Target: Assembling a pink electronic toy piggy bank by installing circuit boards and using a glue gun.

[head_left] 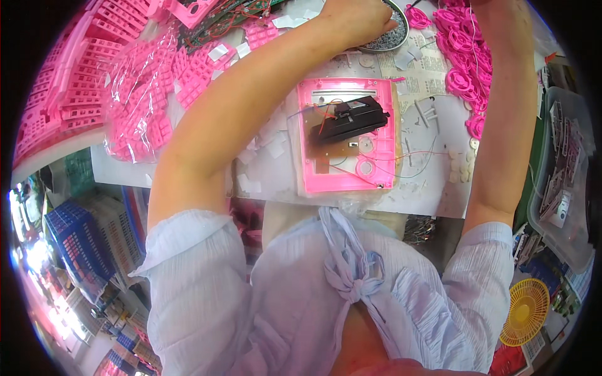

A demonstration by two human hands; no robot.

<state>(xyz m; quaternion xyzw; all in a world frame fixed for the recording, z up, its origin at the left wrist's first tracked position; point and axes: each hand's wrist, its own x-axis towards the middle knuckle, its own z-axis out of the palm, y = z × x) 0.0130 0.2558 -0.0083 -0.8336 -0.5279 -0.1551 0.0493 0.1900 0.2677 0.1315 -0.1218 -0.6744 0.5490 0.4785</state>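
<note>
My left hand (362,20) reaches to the far side of the table, its fingers bent together at a round tin (404,26) filled with small grey metal pieces, likely screws. What its fingertips hold, if anything, is hidden. My right hand (492,5) is cut off by the top edge, beyond a heap of pink coiled parts (461,47); its fingers do not show. Between my arms lies a pink plastic housing (345,183), open side up. Inside it are a brown circuit board (321,152) and a black plastic unit (351,120) lying tilted, with thin wires.
Pink keypad pieces (197,72) and a clear bag of them (138,106) cover the left side, beside stacked pink frames (81,75). Green circuit boards (219,25) lie at the back. Small pegs (426,114) and white discs (463,166) lie right, near a clear bin (567,188).
</note>
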